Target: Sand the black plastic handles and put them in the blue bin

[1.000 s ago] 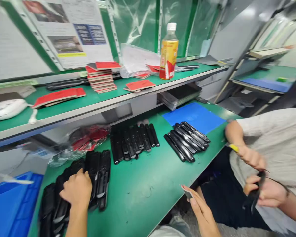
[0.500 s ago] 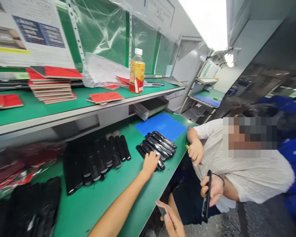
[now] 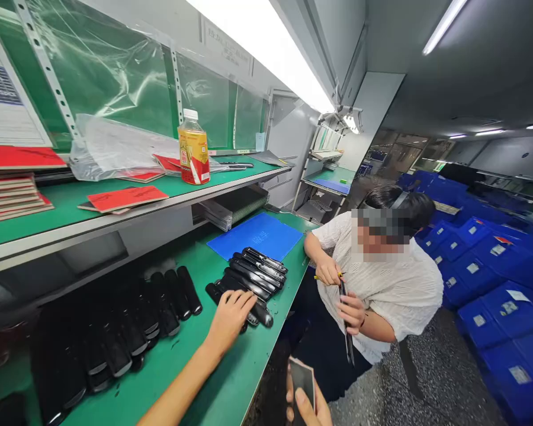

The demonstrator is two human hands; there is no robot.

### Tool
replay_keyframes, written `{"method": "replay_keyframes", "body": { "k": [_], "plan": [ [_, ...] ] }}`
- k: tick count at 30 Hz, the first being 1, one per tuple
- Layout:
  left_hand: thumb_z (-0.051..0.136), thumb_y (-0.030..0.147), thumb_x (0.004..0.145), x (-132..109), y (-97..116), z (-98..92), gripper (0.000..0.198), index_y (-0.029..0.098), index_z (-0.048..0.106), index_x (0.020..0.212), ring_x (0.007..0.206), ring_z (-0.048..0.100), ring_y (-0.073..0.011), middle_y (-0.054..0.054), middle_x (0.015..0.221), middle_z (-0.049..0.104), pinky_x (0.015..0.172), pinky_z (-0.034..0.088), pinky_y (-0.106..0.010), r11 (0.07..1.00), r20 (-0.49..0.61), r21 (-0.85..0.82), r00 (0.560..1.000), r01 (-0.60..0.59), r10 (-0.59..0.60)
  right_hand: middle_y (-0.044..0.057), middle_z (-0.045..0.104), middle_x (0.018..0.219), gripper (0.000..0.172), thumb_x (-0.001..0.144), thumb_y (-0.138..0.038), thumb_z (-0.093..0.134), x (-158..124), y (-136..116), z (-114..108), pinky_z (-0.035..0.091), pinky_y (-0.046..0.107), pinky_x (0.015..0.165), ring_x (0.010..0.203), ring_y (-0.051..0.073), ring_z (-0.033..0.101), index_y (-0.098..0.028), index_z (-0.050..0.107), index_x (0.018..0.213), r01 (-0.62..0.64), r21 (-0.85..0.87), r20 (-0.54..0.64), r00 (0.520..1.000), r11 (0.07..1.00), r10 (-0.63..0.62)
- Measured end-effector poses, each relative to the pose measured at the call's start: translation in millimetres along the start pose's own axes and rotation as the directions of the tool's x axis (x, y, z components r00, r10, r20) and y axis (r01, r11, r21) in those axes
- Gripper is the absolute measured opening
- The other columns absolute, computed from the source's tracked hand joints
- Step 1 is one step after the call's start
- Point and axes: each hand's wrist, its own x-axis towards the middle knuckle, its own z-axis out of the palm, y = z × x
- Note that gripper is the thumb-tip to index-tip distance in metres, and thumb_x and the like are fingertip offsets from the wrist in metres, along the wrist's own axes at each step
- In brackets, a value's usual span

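My left hand (image 3: 231,316) is closed over a long, glossy black plastic piece (image 3: 263,313) at the near edge of a pile. Its rounded end sticks out past my fingertips. Other black plastic pieces (image 3: 257,275) lie side by side just beyond, partly over a blue mat (image 3: 266,234). At the bottom of the view, off the bench edge, my right hand (image 3: 315,408) pinches a flat rectangular pad (image 3: 302,378) with a dark grey face and pale pinkish edges. The thumb lies across its face.
More black pieces (image 3: 115,349) lie in rows on the green bench (image 3: 208,390). The shelf above holds red pads (image 3: 127,198) and a drink bottle (image 3: 193,148). A co-worker (image 3: 382,284) sits at right, working a yellow-handled tool on a black piece. Blue crates (image 3: 506,331) stand behind.
The view has swung right. My left hand now has a black piece partly showing beyond its fingers. The pad in my right hand has turned its grey face more towards me.
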Motion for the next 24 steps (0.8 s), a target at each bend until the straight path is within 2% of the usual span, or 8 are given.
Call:
{"method": "replay_keyframes", "body": {
  "k": [5,9,11,13,16,18,22,24],
  "plan": [
    [0.054,0.013,0.092,-80.7,61.1,-24.4,0.055,0.043,0.054,0.138,0.118,0.059,-0.0283,-0.004,0.133,0.066,0.109,0.025,-0.045,0.905,-0.125,-0.414,0.991,-0.095,0.046,0.009,0.073,0.114,0.077,0.061,-0.06,0.082,0.9,-22.2,21.1,0.058,0.036,0.074,0.078,0.023,0.071,-0.027,0.061,0.128,0.118,-0.002,0.21,0.971,0.993,-0.115],
    [0.064,0.022,0.086,-115.5,88.2,-25.2,0.046,0.044,0.065,0.126,0.121,0.055,-0.0336,-0.006,0.134,0.064,0.112,0.021,-0.05,0.811,-0.234,-0.58,0.937,0.078,-0.258,0.012,0.07,0.124,0.082,0.051,-0.06,0.086,-16.5,-20.1,44.6,0.046,0.051,0.104,0.119,0.036,0.063,-0.023,0.065,0.122,-0.01,0.034,0.457,0.889,0.999,-0.007],
    [0.064,0.03,0.087,-116.9,95.4,-28.9,0.04,0.041,0.066,0.125,0.128,0.049,-0.0336,-0.007,0.143,0.055,0.112,0.026,-0.05,0.666,-0.216,-0.702,0.817,0.25,-0.534,0.012,0.069,0.126,0.08,0.055,-0.058,0.084,-28.3,-15.1,54.7,0.043,0.053,0.107,0.122,0.037,0.061,-0.024,0.063,0.125,-0.096,0.089,0.451,0.892,0.991,0.046],
    [0.06,0.04,0.089,-111.3,100.8,-37.3,0.047,0.037,0.057,0.135,0.125,0.052,-0.0299,-0.009,0.144,0.052,0.106,0.037,-0.045,0.309,-0.027,-0.885,0.625,0.348,-0.78,0.01,0.07,0.125,0.081,0.058,-0.057,0.082,-39.4,-11.4,63.1,0.043,0.053,0.107,0.121,0.037,0.062,-0.025,0.06,0.129,-0.165,0.133,0.439,0.894,0.977,0.091],
    [0.062,0.055,0.085,-99.6,107.7,-55.6,0.063,0.032,0.047,0.142,0.094,0.065,-0.0217,-0.006,0.111,0.067,0.083,0.051,-0.033,-0.301,0.384,-0.919,0.4,0.256,-0.832,0.01,0.071,0.121,0.086,0.054,-0.057,0.085,-53.1,-14.3,71.3,0.045,0.05,0.105,0.119,0.036,0.062,-0.022,0.06,0.129,-0.219,0.089,0.482,0.863,0.972,0.15],
    [0.065,0.059,0.08,-93.7,111.1,-68.2,0.061,0.029,0.053,0.133,0.067,0.06,-0.0143,0.002,0.079,0.064,0.064,0.05,-0.025,-0.472,0.497,-0.868,0.31,0.157,-0.811,0.011,0.074,0.111,0.084,0.059,-0.058,0.083,-58.5,-24.1,72.3,0.052,0.047,0.094,0.106,0.034,0.068,-0.021,0.058,0.13,-0.211,0.013,0.54,0.824,0.977,0.171],
    [0.072,0.058,0.076,-86.7,111.2,-87.9,0.048,0.018,0.062,0.1,0.043,0.037,-0.0057,0.009,0.054,0.041,0.041,0.031,-0.017,-0.567,0.546,-0.824,0.285,0.009,-0.788,0.012,0.068,0.116,0.061,0.087,-0.059,0.058,-51.7,-55.2,64.5,0.057,0.04,0.076,0.09,0.026,0.068,-0.025,0.051,0.137,0.188,-0.125,0.526,0.845,0.974,-0.096],
    [0.075,0.053,0.075,-84.7,109.9,-94.8,0.044,0.016,0.061,0.095,0.041,0.032,-0.0043,0.01,0.053,0.037,0.038,0.025,-0.015,-0.626,0.584,-0.78,0.332,-0.025,-0.741,0.012,0.058,0.135,0.05,0.095,-0.054,0.047,-41.2,-66.9,59.4,0.055,0.042,0.084,0.108,0.029,0.063,-0.029,0.05,0.138,0.56,-0.204,0.6,0.72,0.803,-0.349]
  ]
}}
